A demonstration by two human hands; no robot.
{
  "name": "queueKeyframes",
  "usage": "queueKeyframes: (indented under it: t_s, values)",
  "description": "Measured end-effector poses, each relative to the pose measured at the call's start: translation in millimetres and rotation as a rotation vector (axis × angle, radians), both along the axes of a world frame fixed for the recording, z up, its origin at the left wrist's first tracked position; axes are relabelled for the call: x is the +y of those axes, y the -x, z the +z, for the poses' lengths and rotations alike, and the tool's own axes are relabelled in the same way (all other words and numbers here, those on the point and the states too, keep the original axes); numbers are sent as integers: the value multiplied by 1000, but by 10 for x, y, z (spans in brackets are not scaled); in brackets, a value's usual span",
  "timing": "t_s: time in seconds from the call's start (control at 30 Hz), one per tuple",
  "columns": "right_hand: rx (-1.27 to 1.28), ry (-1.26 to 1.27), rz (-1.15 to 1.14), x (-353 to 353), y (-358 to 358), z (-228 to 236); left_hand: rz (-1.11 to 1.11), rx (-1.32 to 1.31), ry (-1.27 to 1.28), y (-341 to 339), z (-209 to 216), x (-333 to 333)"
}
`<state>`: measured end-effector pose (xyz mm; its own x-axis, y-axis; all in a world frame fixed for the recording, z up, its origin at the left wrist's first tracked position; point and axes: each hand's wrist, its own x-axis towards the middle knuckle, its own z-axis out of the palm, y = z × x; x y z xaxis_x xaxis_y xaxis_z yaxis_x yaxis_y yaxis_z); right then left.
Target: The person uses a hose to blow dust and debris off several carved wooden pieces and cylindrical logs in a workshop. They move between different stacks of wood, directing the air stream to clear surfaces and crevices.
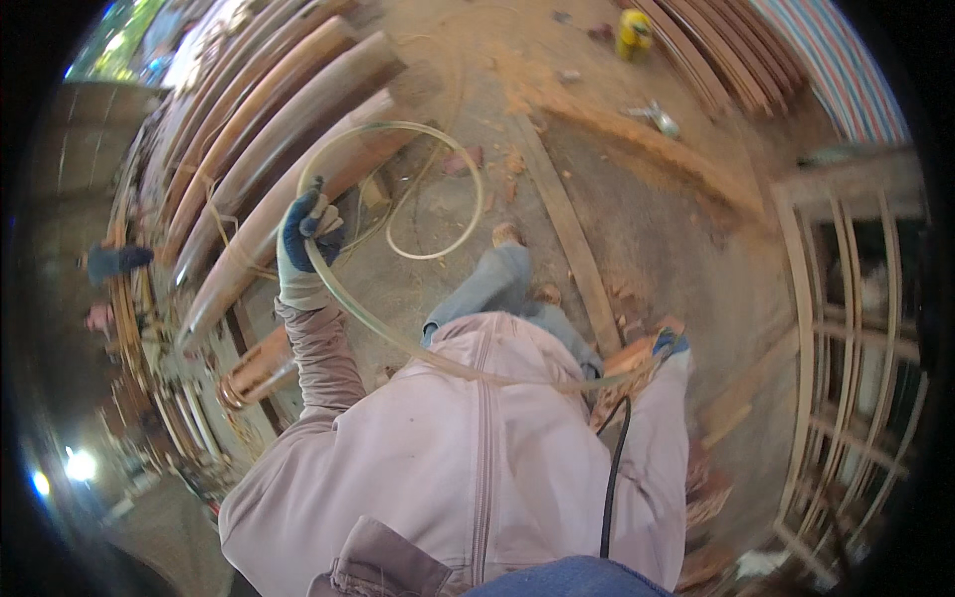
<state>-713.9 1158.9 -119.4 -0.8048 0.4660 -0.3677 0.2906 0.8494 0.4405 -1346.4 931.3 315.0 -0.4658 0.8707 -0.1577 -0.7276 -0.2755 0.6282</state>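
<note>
A pale, see-through hose (379, 326) runs across my front from one hand to the other. My left hand (313, 231), in a blue and white work glove, is raised at the left with its fingers closed round the hose. Beyond it the hose curls into a wide loop above the floor. Low on the right is my right hand (671, 344), gloved in blue and white, with the hose running into it. Its fingers are partly hidden, but it appears closed on the hose.
Long rounded wooden pieces (298, 129) lie stacked at the left. A narrow plank (567, 224) crosses the dusty floor ahead. Brown boards (701, 55) and a yellow container (634, 35) are far right. A slatted wooden frame (846, 328) stands at the right.
</note>
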Motion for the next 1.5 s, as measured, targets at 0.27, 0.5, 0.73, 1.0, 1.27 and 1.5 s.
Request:
queueKeyframes:
  t_s: [0.27,0.5,0.73,1.0,1.27,1.5]
  values:
    - [473,1499,-902,-219,1728,300,159,-47,83,-308,-72,-1190]
    - [678,1537,-1226,284,3027,574,455,-107,437,-950,-566,-2227]
    - [43,777,-78,-1034,4114,1193,531,-312,642,-1691,-1444,-2843]
    - [56,671,-231,-797,5438,1160,683,-403,733,-2484,-1972,-3895]
    - [-464,137,1259,-1410,6187,905,766,12,1381,-2997,-2400,-4720]
    - [-691,749,656,-4498,6467,837,986,-300,1209,-3180,-2752,-5158]
